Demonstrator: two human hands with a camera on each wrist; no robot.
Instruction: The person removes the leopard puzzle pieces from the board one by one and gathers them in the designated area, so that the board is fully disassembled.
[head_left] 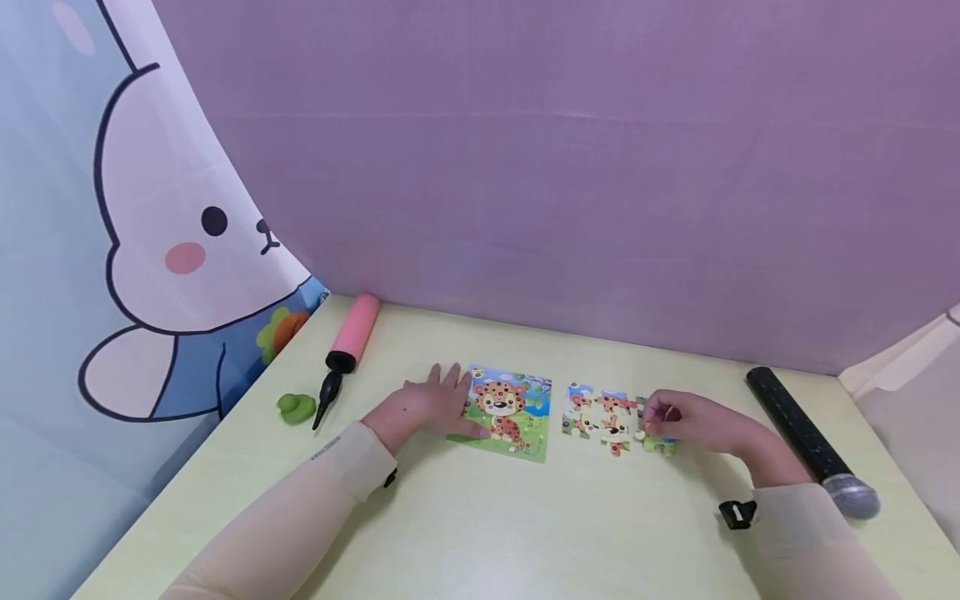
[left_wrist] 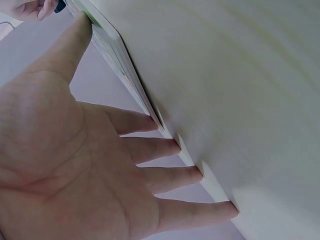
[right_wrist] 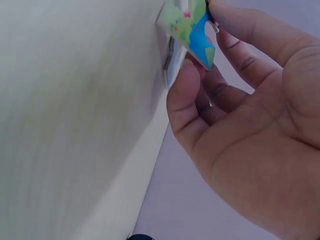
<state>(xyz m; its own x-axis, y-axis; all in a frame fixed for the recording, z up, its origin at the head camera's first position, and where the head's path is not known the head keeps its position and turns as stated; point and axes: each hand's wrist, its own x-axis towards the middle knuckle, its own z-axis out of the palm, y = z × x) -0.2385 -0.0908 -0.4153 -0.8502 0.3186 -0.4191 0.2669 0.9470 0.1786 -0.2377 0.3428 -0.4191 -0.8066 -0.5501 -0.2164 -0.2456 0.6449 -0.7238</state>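
Note:
My left hand (head_left: 431, 406) lies at the left side of a leopard picture puzzle board (head_left: 528, 437). Its fingers are straight and spread, with the thumb touching the board's lower left part. To the board's right, several loose jigsaw pieces (head_left: 615, 429) with parts of a spotted animal lie close together on the table. At their right end, my right hand (head_left: 701, 421) has its fingers curled. In the right wrist view it pinches a green and blue puzzle piece (right_wrist: 200, 42) between thumb and fingers, near the table surface. The fingers partly cover that piece.
On the left of the table (head_left: 525, 533) lie a pink hand pump (head_left: 357, 329) with a black nozzle and a small green object (head_left: 296, 407). A black microphone (head_left: 798, 433) lies beside my right forearm. A purple cloth (head_left: 562, 183) hangs behind the table.

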